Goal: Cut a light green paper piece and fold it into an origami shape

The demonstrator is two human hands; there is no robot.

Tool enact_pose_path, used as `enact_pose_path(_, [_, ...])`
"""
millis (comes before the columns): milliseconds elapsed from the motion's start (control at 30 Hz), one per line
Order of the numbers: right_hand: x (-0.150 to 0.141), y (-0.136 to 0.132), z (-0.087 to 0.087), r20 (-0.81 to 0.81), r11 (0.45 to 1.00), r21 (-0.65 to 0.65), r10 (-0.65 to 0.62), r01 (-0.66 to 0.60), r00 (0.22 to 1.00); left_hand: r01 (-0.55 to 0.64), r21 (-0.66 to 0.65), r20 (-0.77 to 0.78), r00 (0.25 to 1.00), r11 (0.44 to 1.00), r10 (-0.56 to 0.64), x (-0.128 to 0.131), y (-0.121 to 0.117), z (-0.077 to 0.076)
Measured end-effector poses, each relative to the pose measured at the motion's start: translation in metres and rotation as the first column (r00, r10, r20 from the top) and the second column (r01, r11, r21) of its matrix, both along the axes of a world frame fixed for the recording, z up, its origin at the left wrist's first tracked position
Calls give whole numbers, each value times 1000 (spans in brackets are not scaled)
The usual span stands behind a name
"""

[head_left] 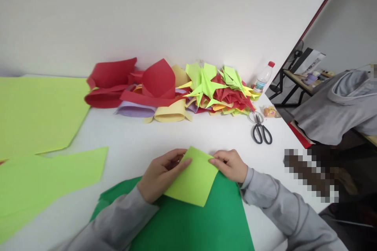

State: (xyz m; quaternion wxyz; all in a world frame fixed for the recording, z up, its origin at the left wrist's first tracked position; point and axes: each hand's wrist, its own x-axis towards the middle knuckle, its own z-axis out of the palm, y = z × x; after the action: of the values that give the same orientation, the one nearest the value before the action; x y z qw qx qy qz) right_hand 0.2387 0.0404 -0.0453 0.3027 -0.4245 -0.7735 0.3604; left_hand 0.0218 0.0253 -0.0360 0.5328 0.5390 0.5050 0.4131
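A square of lime-green paper (pixel 193 182) is held up by its two far edges, tilted above a dark green sheet (pixel 203 227). My left hand (pixel 160 174) is closed on its left edge, thumb on top and fingers behind. On the right corner, my right hand (pixel 231 166) pinches the paper between thumb and fingers. The fingers behind the paper are partly hidden. Beneath both forearms the dark green sheet spreads over the white table (pixel 123 137).
Large lime-green sheets (pixel 38 117) lie at the left. Along the wall are rolled red papers (pixel 159 82) and folded paper stars (pixel 206 84). Black-handled scissors (pixel 260 131), a bottle (pixel 263 80) and a small wrapped packet (pixel 269 111) sit at the right. A person in grey (pixel 335 106) is beyond the table.
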Motion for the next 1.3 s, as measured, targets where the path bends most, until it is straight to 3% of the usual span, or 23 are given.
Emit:
enact_pose_path(133, [2,2,-2,18,989,83,-120,118,993,-8,43,62,998,999,5,0,0,-4])
enact_pose_path(267, [2,0,-2,12,983,161,-93,89,996,-217,141,-60,972,966,228,-3,3,-10])
enact_pose_path(367, [2,0,-2,19,988,147,-41,38,999,-294,226,-128,936,929,327,-7,5,-12])
enact_pose_path(633, [5,8,-9,-46,983,103,-150,154,988,-261,368,-216,910,893,355,-7,8,-16])
enact_pose_path(800, [5,8,-8,-25,984,113,-137,139,990,-220,532,-265,874,818,408,-9,15,-19])
enact_pose_path(900, [6,7,-6,-9,989,105,-107,107,994,-140,643,-299,859,753,415,-8,14,-20])
enact_pose_path(967, [5,6,-6,-5,991,95,-95,95,995,14,700,-350,879,714,325,-5,9,-22])
enact_pose_path(1033, [5,6,-6,-6,992,89,-84,84,996,303,793,-469,857,529,213,0,2,-25])
enact_pose_path(1067, [5,6,-6,-5,993,90,-78,78,997,364,795,-509,835,486,208,2,-1,-27])
enact_pose_path(1133, [4,5,-7,-2,994,89,-59,59,998,437,760,-589,776,482,226,6,-5,-32])
enact_pose_path(1200, [5,5,-8,-8,997,68,-41,42,999,467,719,-642,730,515,235,7,-5,-36])
enact_pose_path(1300, [6,5,-9,-40,999,11,-31,32,999,489,689,-669,713,535,210,6,-3,-40])
